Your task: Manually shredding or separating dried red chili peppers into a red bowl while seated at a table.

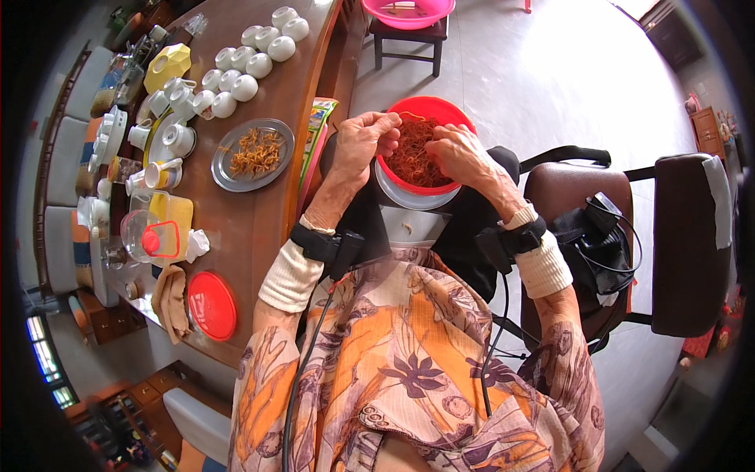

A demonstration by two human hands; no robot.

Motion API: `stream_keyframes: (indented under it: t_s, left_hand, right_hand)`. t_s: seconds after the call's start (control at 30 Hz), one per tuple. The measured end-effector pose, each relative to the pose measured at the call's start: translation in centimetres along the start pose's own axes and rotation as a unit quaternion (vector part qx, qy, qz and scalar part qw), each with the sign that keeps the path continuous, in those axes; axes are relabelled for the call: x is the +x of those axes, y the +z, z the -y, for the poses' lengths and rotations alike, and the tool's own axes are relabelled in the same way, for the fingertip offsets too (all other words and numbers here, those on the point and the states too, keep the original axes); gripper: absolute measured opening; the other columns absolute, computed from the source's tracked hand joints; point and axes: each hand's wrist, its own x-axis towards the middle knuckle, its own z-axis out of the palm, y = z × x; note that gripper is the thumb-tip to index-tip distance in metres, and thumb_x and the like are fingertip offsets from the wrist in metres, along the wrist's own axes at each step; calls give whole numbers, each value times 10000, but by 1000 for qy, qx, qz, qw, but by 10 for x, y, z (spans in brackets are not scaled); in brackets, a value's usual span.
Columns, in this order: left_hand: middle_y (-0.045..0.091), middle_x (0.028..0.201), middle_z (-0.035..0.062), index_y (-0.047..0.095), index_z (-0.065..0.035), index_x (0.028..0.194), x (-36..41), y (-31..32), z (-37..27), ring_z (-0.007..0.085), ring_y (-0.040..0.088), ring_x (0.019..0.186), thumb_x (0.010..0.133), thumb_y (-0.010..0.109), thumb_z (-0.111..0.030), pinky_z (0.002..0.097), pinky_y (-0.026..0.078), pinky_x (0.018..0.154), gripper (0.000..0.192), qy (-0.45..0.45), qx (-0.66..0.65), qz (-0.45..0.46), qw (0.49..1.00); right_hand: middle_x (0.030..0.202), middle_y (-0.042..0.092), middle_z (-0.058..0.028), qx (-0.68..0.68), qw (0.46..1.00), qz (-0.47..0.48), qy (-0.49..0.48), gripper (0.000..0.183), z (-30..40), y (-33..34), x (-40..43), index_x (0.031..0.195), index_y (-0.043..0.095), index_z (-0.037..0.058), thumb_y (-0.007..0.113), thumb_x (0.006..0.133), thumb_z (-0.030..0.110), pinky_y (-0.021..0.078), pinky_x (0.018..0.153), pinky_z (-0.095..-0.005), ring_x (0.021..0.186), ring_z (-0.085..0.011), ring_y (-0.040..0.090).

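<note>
A red plastic basin (433, 105) is between my knees, above a pale round container (407, 197). Thin, tangled reddish-brown strands (416, 150) fill much of it. My left hand (368, 138) is over the basin's left rim, thumb and forefinger pinched on a thin yellowish strand (413, 115). My right hand (463, 153) reaches over the right side with its fingers bent against the tangle; its fingertips are partly hidden, so a hold cannot be made out. On the table to my left, a round metal plate (221, 171) bears a small heap of orange-brown dried pieces (256, 152).
The wooden table (259, 230) carries several upturned white cups (243, 88), a clear plastic jug (138, 236) and a red lid (211, 305). A brown chair (575, 194) with a black bag stands at my right. Ahead, a pink basin (407, 22) rests on a stool (408, 48).
</note>
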Motion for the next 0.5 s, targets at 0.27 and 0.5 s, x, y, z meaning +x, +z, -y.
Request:
stream_keyframes:
  t_s: [0.27, 0.5]
  left_hand:
    - [683, 804, 49, 663, -42, 934, -2, 6, 0, 72, 601, 594, 882, 640, -197, 189, 480, 551, 165, -16, -32, 21, 999]
    - [692, 844, 68, 667, -24, 977, -4, 18, -1, 90, 615, 627, 892, 629, -211, 198, 488, 571, 209, -23, -11, 48, 999]
  right_hand:
    - [735, 651, -146, 292, 945, -2, 146, 128, 4, -49, 11, 797, 635, 3, 623, 716, 102, 507, 664, -336, 686, -248, 648]
    - [724, 657, -154, 292, 940, -42, 173, 178, 5, -53, 18, 803, 656, -11, 630, 710, 139, 508, 656, -338, 664, -257, 649]
